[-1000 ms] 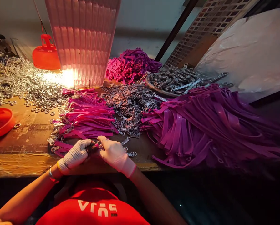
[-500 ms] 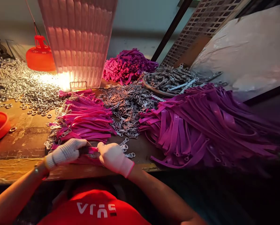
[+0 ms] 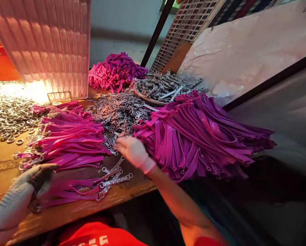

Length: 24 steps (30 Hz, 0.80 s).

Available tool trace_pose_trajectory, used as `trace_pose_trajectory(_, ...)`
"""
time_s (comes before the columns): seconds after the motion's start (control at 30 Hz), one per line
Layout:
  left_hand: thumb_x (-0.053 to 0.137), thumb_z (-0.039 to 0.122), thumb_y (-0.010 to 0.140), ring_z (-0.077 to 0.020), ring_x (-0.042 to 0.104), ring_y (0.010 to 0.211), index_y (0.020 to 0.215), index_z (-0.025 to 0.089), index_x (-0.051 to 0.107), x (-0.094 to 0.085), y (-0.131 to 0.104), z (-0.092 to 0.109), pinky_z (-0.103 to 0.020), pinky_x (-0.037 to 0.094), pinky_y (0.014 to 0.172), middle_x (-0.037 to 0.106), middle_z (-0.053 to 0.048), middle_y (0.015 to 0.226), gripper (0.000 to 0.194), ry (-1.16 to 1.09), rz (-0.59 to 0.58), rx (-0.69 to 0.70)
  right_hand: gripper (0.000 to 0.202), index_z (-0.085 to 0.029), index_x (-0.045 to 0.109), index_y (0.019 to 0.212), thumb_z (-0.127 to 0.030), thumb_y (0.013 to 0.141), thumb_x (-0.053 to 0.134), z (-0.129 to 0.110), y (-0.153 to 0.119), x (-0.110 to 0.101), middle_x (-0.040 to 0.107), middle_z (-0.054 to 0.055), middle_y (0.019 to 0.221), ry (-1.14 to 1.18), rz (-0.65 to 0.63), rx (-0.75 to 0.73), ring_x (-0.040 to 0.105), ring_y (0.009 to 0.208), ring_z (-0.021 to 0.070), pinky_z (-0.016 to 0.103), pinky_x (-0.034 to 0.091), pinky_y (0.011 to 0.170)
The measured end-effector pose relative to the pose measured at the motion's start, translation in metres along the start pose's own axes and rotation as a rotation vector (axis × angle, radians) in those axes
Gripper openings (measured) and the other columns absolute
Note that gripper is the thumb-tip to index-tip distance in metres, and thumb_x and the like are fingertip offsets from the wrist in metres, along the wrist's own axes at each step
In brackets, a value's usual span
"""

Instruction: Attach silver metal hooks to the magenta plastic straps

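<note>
My left hand [image 3: 32, 188], in a pale glove with darkly stained fingers, is smeared by motion at the lower left. Its fingers curl at the left ends of a small layer of purple straps [image 3: 83, 193] near the table's front edge; one blurred strap seems to be in them. Metal chain pieces with end rings [image 3: 109, 184] are at the right ends of these straps. My right hand [image 3: 134, 152], also gloved, is at the front of a heap of loose chain pieces [image 3: 117, 111]. Its fingertips are bunched together among the metal; what they pinch is hidden.
Behind my left hand lies a stack of purple straps [image 3: 73, 136] with chain ends. A large strap pile [image 3: 194, 133] spreads at the right. Metal rings [image 3: 9, 119], a ribbed translucent panel [image 3: 55, 44], a bowl of chains [image 3: 165, 87] and another strap bundle [image 3: 119, 70] stand farther back.
My hands, together at a strap before, are now apart. The left has moved left and nearer; the right has moved up to the chain heap. The view has turned right.
</note>
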<state>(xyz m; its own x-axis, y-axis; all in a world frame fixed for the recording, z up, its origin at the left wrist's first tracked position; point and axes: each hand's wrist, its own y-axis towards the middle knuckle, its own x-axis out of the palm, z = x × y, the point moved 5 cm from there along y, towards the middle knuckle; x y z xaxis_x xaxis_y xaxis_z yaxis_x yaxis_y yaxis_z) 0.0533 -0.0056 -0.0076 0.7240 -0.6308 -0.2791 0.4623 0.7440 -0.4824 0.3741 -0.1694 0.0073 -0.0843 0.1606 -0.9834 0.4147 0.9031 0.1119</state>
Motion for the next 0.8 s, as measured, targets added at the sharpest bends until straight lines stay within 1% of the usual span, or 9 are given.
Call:
trace_pose_trajectory(0.03, 0.058, 0.037, 0.083, -0.0154, 0.052, 0.041, 0.123, 0.028, 0.062, 0.017, 0.003, -0.004, -0.024, 0.045, 0.038, 0.065, 0.003, 0.059, 0.041, -0.207, -0.045, -0.125, 0.027, -0.019, 0.070, 0.100, -0.039, 0.100, 0.052, 0.030, 0.019, -0.015, 0.071, 0.009, 0.096, -0.037, 0.044, 0.122, 0.063, 0.096, 0.0200, 0.029, 0.041, 0.084)
trace_pose_trajectory(0.1, 0.057, 0.025, 0.082, -0.0156, 0.063, 0.053, 0.119, 0.019, 0.063, 0.051, 0.012, -0.004, -0.024, 0.052, 0.046, 0.071, -0.004, 0.073, 0.038, -0.496, -0.143, -0.255, 0.027, -0.015, 0.069, 0.106, -0.028, 0.102, 0.046, 0.087, 0.056, -0.041, 0.070, 0.014, 0.102, -0.104, 0.129, 0.353, 0.062, 0.103, 0.0220, 0.033, 0.040, 0.089)
trace_pose_trajectory(0.2, 0.059, 0.013, 0.078, -0.0121, 0.064, 0.057, 0.110, 0.012, 0.064, 0.097, 0.020, 0.002, -0.017, 0.049, 0.044, 0.070, -0.009, 0.083, 0.033, -0.639, -0.335, -0.325, 0.035, -0.005, 0.068, 0.107, -0.023, 0.103, 0.038, 0.145, 0.106, -0.059, 0.068, 0.022, 0.104, -0.125, 0.174, 0.510, 0.062, 0.107, 0.0271, 0.044, 0.040, 0.093)
trace_pose_trajectory(0.3, 0.066, 0.016, 0.077, -0.0081, 0.059, 0.052, 0.107, 0.012, 0.063, 0.123, 0.021, 0.005, -0.013, 0.044, 0.041, 0.066, -0.005, 0.078, 0.030, -0.690, -0.432, -0.273, 0.027, -0.010, 0.068, 0.104, -0.030, 0.098, 0.052, 0.177, 0.138, -0.049, 0.069, 0.017, 0.106, -0.085, 0.203, 0.589, 0.063, 0.105, 0.0273, 0.049, 0.044, 0.094)
trace_pose_trajectory(0.4, 0.069, 0.026, 0.080, -0.0058, 0.055, 0.049, 0.105, 0.014, 0.061, 0.129, 0.019, 0.005, -0.012, 0.040, 0.040, 0.068, -0.005, 0.082, 0.028, -0.672, -0.435, -0.159, 0.033, -0.008, 0.070, 0.093, -0.030, 0.098, 0.045, 0.190, 0.146, -0.033, 0.067, 0.026, 0.101, 0.000, 0.252, 0.605, 0.062, 0.104, 0.0328, 0.055, 0.043, 0.089)
trace_pose_trajectory(0.53, 0.067, 0.039, 0.086, -0.0042, 0.048, 0.041, 0.098, 0.014, 0.060, 0.119, 0.020, 0.002, -0.012, 0.032, 0.034, 0.072, -0.009, 0.084, 0.029, -0.586, -0.430, -0.051, 0.028, -0.012, 0.067, 0.076, -0.022, 0.093, 0.046, 0.194, 0.139, -0.033, 0.065, 0.028, 0.089, 0.146, 0.344, 0.527, 0.058, 0.105, 0.0336, 0.056, 0.036, 0.092)
trace_pose_trajectory(0.63, 0.063, 0.044, 0.089, -0.0063, 0.051, 0.041, 0.105, 0.013, 0.061, 0.111, 0.020, -0.003, -0.015, 0.037, 0.036, 0.074, -0.012, 0.087, 0.036, -0.676, -0.467, -0.173, 0.020, -0.019, 0.063, 0.077, -0.018, 0.090, 0.047, 0.175, 0.132, -0.044, 0.066, 0.022, 0.093, 0.273, 0.446, 0.363, 0.054, 0.107, 0.0277, 0.050, 0.032, 0.100)
trace_pose_trajectory(0.7, 0.060, 0.048, 0.090, -0.0085, 0.056, 0.045, 0.110, 0.010, 0.062, 0.107, 0.016, -0.004, -0.017, 0.042, 0.039, 0.074, -0.017, 0.098, 0.043, -0.752, -0.540, -0.273, 0.016, -0.022, 0.063, 0.084, -0.020, 0.090, 0.048, 0.144, 0.124, -0.046, 0.068, 0.017, 0.097, 0.361, 0.472, 0.208, 0.055, 0.104, 0.0239, 0.043, 0.034, 0.101)
trace_pose_trajectory(0.8, 0.059, 0.051, 0.089, -0.0107, 0.060, 0.049, 0.115, 0.007, 0.064, 0.103, 0.008, -0.002, -0.019, 0.044, 0.042, 0.071, -0.022, 0.111, 0.051, -0.784, -0.603, -0.315, 0.015, -0.023, 0.064, 0.098, -0.025, 0.089, 0.053, 0.067, 0.094, -0.032, 0.070, 0.009, 0.099, 0.471, 0.382, -0.047, 0.062, 0.094, 0.0201, 0.034, 0.045, 0.093)
